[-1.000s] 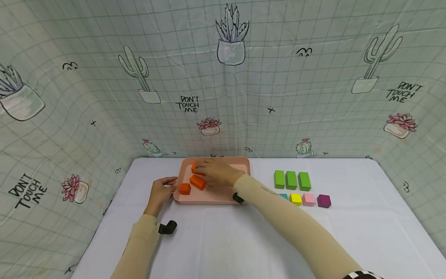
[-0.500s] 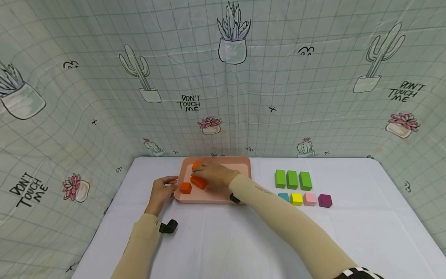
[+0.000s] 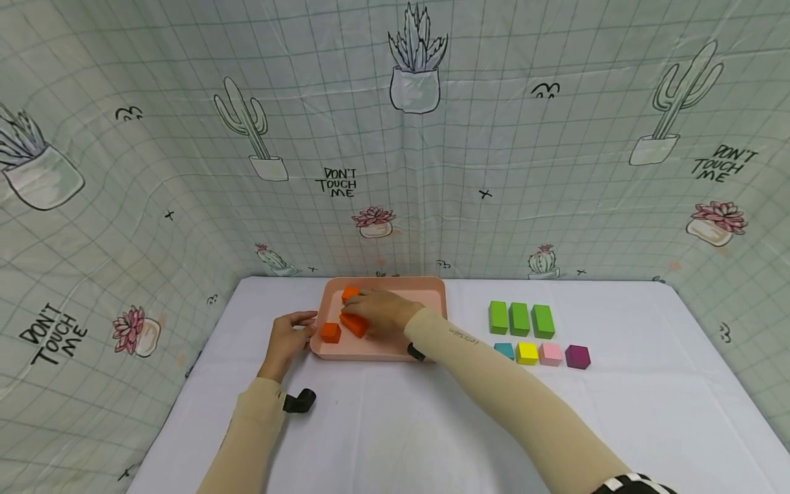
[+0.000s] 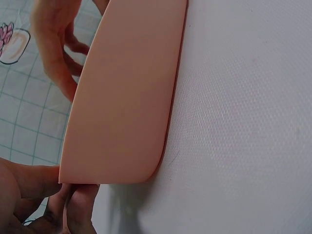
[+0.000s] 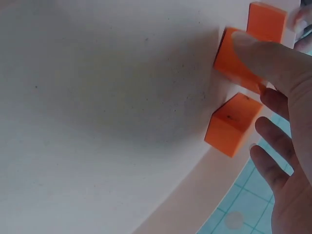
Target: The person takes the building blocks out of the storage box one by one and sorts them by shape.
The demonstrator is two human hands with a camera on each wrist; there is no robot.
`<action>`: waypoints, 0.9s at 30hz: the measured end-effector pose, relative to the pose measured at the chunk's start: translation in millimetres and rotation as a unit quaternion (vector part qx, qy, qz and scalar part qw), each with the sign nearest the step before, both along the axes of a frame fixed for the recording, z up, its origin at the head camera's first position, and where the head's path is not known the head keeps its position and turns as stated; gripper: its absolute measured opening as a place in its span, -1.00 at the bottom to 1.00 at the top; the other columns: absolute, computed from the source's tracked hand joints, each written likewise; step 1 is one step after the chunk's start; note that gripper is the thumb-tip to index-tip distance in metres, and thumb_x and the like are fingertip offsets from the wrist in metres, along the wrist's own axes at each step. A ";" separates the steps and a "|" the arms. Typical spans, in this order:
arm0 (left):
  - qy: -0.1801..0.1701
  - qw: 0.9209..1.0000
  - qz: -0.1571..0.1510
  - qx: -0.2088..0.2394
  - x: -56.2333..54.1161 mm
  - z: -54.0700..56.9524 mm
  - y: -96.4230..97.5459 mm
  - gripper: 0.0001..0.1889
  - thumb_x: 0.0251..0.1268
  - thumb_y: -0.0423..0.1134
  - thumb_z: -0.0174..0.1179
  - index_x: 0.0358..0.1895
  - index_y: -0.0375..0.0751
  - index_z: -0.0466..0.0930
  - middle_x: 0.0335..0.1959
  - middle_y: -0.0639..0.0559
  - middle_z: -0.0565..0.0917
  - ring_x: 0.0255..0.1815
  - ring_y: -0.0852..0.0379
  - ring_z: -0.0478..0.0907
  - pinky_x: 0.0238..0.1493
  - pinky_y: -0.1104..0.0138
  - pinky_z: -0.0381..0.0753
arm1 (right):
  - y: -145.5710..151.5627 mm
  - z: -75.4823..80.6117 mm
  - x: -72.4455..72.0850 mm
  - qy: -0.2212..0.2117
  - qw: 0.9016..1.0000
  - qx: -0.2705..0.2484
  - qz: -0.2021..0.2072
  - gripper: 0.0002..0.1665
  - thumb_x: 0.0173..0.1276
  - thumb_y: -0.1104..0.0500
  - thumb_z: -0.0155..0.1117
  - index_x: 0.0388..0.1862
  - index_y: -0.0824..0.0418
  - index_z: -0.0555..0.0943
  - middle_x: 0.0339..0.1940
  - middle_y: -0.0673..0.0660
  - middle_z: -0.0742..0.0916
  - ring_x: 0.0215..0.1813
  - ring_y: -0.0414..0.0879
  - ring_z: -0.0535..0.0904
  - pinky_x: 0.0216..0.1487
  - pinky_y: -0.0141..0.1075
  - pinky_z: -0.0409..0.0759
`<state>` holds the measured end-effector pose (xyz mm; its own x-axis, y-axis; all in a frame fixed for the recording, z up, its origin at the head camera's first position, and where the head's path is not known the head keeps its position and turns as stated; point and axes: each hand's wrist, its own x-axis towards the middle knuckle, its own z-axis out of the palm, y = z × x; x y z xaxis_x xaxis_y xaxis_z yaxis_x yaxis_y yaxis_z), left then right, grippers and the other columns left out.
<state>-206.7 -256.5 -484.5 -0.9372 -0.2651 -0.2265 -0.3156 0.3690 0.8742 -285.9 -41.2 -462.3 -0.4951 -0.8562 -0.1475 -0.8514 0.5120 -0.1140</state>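
Observation:
Within a shallow pink tray (image 3: 410, 353) lie three orange blocks at its left side. My right hand (image 3: 385, 312) reaches over them and pinches the middle orange block (image 3: 354, 325); the right wrist view shows the thumb (image 5: 265, 56) on that block and the index finger by its end. Other fingers spread loosely past a second orange block (image 5: 231, 124), which sits behind, partly covered in the head view. The third orange block (image 3: 330, 333) is near the front left corner. My left hand (image 3: 289, 343) grips the tray's left edge, thumb and fingers at the rim in the left wrist view.
To the right of the tray stand three green blocks (image 3: 519, 320) in a row. In front of them are smaller cubes: blue (image 3: 504, 350), yellow (image 3: 527, 353), pink (image 3: 551, 354) and purple (image 3: 577, 357). A cactus-printed curtain (image 3: 420, 171) rises behind the white table (image 3: 395, 425).
My right hand has come from the back orange block to the middle one, which has turned slightly. My left hand stays at the tray's edge.

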 end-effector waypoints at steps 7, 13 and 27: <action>0.006 1.000 -0.005 0.000 0.2 -1.3 2.0 -0.63 0.49 -0.51 0.14 0.29 -0.48 0.61 0.12 -0.38 0.60 -0.26 0.05 0.57 -0.36 0.46 0.60 | -2.7 -1.4 2.5 0.033 0.999 -0.004 0.012 -0.47 0.46 0.04 0.47 0.36 0.09 0.64 0.39 0.02 0.66 0.48 -0.06 0.48 0.59 -0.24 0.32; 0.012 1.000 -0.008 0.003 0.0 -1.0 3.1 -0.63 0.49 -0.52 0.14 0.29 -0.49 0.61 0.11 -0.39 0.60 -0.25 0.06 0.58 -0.35 0.47 0.61 | 1.4 1.7 8.9 0.036 0.999 -0.002 0.008 -0.55 0.43 0.06 0.48 0.26 0.08 0.68 0.21 -0.01 0.71 0.36 -0.09 0.53 0.58 -0.15 0.35; 0.004 1.000 -0.007 0.000 2.9 1.7 0.8 -0.61 0.49 -0.49 0.13 0.31 -0.48 0.59 0.15 -0.41 0.60 -0.21 0.02 0.57 -0.34 0.50 0.61 | 38.4 18.2 20.1 0.041 0.998 -0.043 -0.011 -0.50 0.42 0.12 0.48 0.32 0.10 0.67 0.31 0.01 0.70 0.41 -0.01 0.51 0.64 -0.13 0.24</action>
<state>-203.8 -255.7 -482.8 -0.9426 -0.2520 -0.2188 -0.3033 0.3729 0.8769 -265.7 -2.8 -444.1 -0.5220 -0.8524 -0.0310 -0.8480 0.5226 -0.0888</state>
